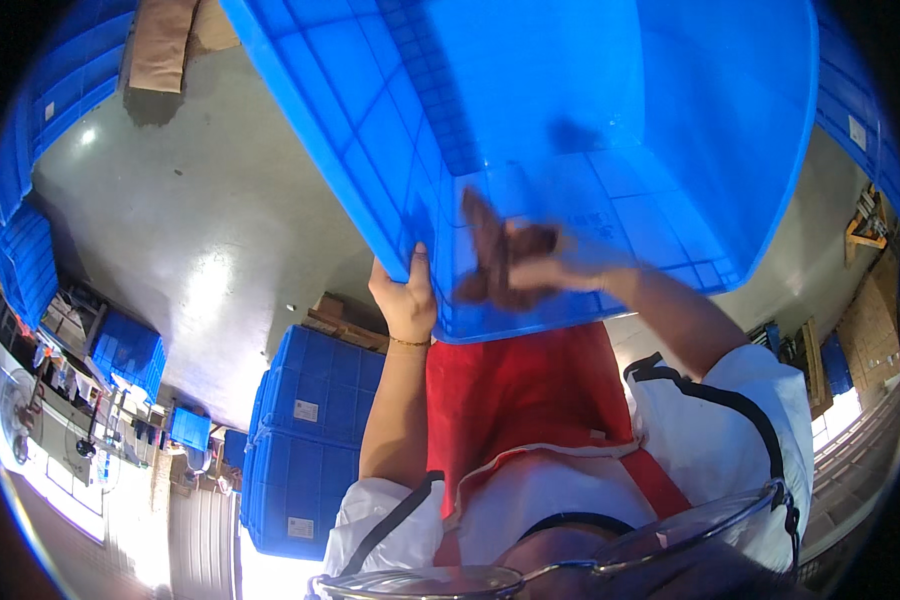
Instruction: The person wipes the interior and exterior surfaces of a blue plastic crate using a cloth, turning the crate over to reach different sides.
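Note:
A large blue plastic bin point(730, 130) is tipped so that its open side faces me. My left hand point(407, 298) is closed on the bin's rim at the near left corner, with the thumb on the inner side. Inside the bin, my right hand point(555, 274) grips a crumpled brown cloth point(492, 250) close to the near wall. Both the cloth and that hand are smeared by motion, so I cannot tell whether the cloth touches the plastic.
Stacked blue bins point(315, 440) stand at my lower left, beside a wooden pallet point(345, 322). More blue bins point(125, 350) are along the far left. A cardboard piece point(160, 45) lies on the grey floor point(230, 180). My red apron point(530, 390) is right below the tipped bin.

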Available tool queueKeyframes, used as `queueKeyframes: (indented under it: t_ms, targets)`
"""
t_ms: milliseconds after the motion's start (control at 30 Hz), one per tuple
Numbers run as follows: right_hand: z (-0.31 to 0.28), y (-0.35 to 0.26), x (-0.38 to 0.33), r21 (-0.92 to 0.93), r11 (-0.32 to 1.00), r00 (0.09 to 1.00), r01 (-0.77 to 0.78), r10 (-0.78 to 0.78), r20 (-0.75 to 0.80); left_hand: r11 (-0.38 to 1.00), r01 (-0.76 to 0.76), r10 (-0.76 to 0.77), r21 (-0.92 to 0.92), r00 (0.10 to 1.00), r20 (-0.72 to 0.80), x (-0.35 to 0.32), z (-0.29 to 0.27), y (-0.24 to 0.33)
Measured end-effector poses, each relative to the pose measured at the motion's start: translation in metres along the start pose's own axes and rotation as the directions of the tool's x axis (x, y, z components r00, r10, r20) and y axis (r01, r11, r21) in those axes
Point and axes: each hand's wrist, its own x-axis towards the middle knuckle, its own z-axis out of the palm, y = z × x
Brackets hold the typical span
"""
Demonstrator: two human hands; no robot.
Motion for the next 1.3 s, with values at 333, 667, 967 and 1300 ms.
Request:
queueKeyframes:
  t_ms: [333, 667, 967, 1300]
  targets:
    - [-0.12, 0.084, 0.204, -0.499, 0.761, 0.906, -0.414, 0.292, -0.305, 0.999, 0.04, -0.04, 0.005, 0.999, 0.018, -0.001, 0.0, 0.003]
    - [-0.113, 0.113, 0.27, -0.799, 0.288, 0.808, -0.528, 0.46, -0.368, 0.998, 0.065, -0.064, 0.013, 0.995, -0.071, 0.008, -0.007, -0.021]
    - [-0.092, 0.099, 0.232, -0.643, 0.444, 0.759, -0.624, 0.538, -0.366, 1.0, 0.029, -0.029, -0.01, 1.0, 0.008, 0.004, -0.007, -0.02]
    - [-0.126, 0.141, 0.182, -0.488, 0.863, 0.985, -0.132, 0.058, -0.164, 0.999, 0.023, -0.024, -0.042, 0.999, -0.026, 0.005, -0.005, -0.013]
